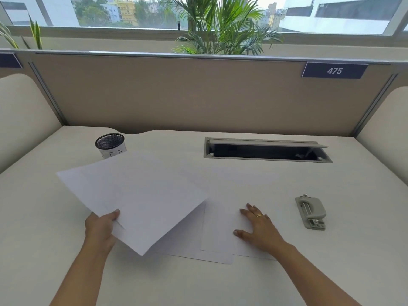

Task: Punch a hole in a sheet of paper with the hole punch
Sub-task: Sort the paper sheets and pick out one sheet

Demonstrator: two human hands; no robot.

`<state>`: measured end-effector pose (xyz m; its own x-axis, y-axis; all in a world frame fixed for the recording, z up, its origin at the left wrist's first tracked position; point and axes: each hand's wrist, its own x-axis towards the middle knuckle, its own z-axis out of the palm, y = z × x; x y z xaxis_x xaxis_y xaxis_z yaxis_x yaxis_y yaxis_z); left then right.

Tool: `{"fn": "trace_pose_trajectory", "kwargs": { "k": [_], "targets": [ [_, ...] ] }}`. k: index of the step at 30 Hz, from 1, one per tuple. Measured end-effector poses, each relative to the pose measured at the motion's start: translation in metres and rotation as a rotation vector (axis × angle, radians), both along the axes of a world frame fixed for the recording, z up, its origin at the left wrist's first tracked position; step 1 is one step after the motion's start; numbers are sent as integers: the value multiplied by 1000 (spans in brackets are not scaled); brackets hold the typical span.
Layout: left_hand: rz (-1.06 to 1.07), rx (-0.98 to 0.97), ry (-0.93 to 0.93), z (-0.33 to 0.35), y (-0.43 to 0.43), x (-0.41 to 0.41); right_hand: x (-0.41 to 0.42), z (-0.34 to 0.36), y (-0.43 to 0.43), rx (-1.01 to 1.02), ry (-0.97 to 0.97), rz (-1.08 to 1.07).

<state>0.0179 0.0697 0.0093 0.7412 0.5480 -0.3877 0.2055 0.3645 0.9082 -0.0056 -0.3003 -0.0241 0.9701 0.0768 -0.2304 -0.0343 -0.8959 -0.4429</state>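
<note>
The left hand (100, 228) grips a white sheet of paper (143, 195) at its near corner, with the thumb on the top side and the other fingers hidden under it. The sheet is lifted above the left half of the desk (198, 283) and is turned so that one corner points to the near edge. A faint second edge shows inside it, so I cannot tell if it is one sheet or more.

The right hand (258, 228) lies flat, with straight, spread fingers pressing on the loose sheets (216, 239) that rest on the middle of the desk, toward the near edge. These sheets overlap each other, and the lifted sheet covers part of them. A gold ring (259, 215) is on one finger of this hand.

The hole punch (311, 213), grey, lies on the right side of the desk, apart from the right hand and off the papers. No hand touches it.

Near the far left corner stands a mesh cup (110, 144), partly behind the lifted sheet. Along the far edge, to the right, is an open cable slot (265, 151). Behind the desk rises a beige partition (176, 96) with a dark label (334, 71) reading 475, and a green plant (225, 25) stands beyond it.
</note>
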Motion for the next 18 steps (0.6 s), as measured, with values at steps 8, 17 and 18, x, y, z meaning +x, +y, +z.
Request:
{"fn": "trace_pose_trajectory", "kwargs": {
  "k": [8,17,18],
  "targets": [
    [-72,-25,30,2,-10,-4,2,-4,26,111,-85,69],
    [-60,-24,39,4,9,-15,-2,1,55,-110,-48,-368],
    [-54,-26,37,4,12,-16,-2,0,61,-91,-41,-335]
  ]
}}
